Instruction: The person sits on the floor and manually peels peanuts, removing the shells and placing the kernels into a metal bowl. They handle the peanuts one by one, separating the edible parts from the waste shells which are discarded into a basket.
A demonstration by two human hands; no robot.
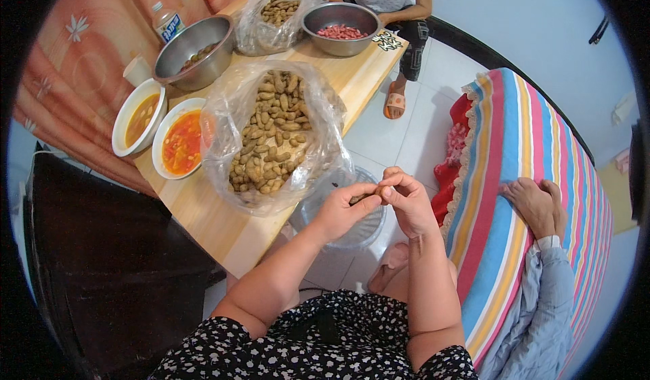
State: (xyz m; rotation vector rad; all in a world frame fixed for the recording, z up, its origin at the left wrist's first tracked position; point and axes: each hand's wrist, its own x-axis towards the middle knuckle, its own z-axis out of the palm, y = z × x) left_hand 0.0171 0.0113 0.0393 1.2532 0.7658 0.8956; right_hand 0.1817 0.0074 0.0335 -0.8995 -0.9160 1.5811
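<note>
**One peanut pod pinched between two hands**

At the centre of the frame, our left hand (342, 211) and right hand (412, 205) are closed to a pinch, thumbs and fingertips holding one peanut pod (361, 198). We would do best to press the thumbs along the seam, gently enough to spare the kernels. Behind the hands sits a pale plastic bin (360, 232), partly hidden by them. Up and left, a clear plastic bag (220, 146) of peanuts spreads over the wooden table (220, 241), standing between us and the steel bowl (340, 48) of pink kernels at upper centre. Left of the bag, two soup bowls stand close enough that we should mind spills. On the right, another person's hands (531, 207) rest on striped bedding (497, 153).
</note>
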